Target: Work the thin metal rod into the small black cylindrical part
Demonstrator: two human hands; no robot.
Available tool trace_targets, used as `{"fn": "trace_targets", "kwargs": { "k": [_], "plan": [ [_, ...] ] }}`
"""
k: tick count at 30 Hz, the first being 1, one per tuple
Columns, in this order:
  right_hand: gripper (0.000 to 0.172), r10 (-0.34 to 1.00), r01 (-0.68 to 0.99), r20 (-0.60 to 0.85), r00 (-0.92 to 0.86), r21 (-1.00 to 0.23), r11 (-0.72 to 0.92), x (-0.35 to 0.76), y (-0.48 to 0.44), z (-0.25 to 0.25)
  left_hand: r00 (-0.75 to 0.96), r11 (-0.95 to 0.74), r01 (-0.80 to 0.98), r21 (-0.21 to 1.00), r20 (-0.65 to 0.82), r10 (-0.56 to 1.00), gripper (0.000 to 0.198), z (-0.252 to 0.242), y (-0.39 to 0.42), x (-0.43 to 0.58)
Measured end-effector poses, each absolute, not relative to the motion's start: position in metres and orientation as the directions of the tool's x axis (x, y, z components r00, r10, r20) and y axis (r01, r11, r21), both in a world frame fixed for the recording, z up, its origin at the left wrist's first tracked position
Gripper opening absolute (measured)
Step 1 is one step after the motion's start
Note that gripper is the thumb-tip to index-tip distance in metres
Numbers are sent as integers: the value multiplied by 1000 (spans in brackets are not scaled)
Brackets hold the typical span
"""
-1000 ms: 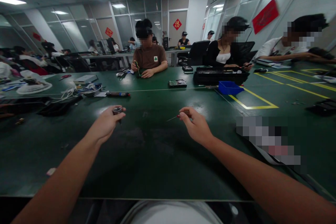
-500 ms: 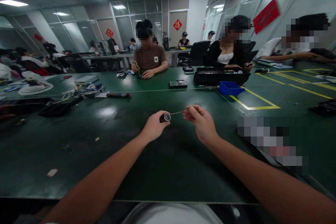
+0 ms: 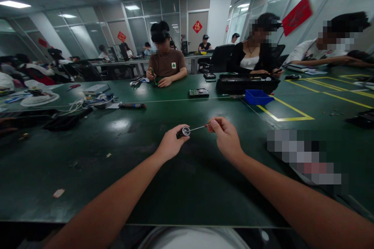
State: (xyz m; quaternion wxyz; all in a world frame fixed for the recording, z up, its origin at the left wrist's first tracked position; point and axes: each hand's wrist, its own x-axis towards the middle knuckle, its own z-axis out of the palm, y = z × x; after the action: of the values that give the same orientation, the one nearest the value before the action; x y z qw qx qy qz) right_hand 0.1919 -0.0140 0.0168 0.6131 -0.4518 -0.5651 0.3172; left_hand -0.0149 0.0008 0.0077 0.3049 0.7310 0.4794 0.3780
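My left hand is closed around a small dark cylinder with a silvery rim, its round open end facing right. Between the fingers of my right hand is a thin screwdriver with a reddish handle, mostly covered by the fingers. Its slim metal shaft points left, and the tip reaches the cylinder's round end; how deep it goes I cannot tell. Both hands are raised a little over the green table.
A blue bin stands by a black tray at the far right. An open hard drive lies ahead, a dark tool to the left. A blurred-out sheet is near my right arm. Across the table a person works.
The screwdriver's tip now overlaps the cylinder's round end, where before it was at the rim's right edge. Both hands keep their holds, with only slight shifts.
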Motion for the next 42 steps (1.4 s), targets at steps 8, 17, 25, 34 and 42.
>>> {"fn": "trace_targets", "kwargs": {
  "k": [8,17,25,34,42],
  "plan": [
    [25,887,278,444,125,-874,398,192,-19,21,250,-350,492,797,255,934,40,9,0,-14],
    [31,892,399,423,157,-854,335,194,-19,25,226,-342,496,798,261,938,41,13,0,-15],
    [48,844,563,511,163,-750,346,192,-26,33,261,-389,585,711,288,921,42,10,0,-17],
    [41,805,627,587,82,-658,416,194,-26,30,280,-405,600,690,293,914,42,10,-1,-16],
    [15,812,554,578,-76,-653,516,192,-28,34,271,-413,600,686,311,911,41,10,2,-18]
  ]
}}
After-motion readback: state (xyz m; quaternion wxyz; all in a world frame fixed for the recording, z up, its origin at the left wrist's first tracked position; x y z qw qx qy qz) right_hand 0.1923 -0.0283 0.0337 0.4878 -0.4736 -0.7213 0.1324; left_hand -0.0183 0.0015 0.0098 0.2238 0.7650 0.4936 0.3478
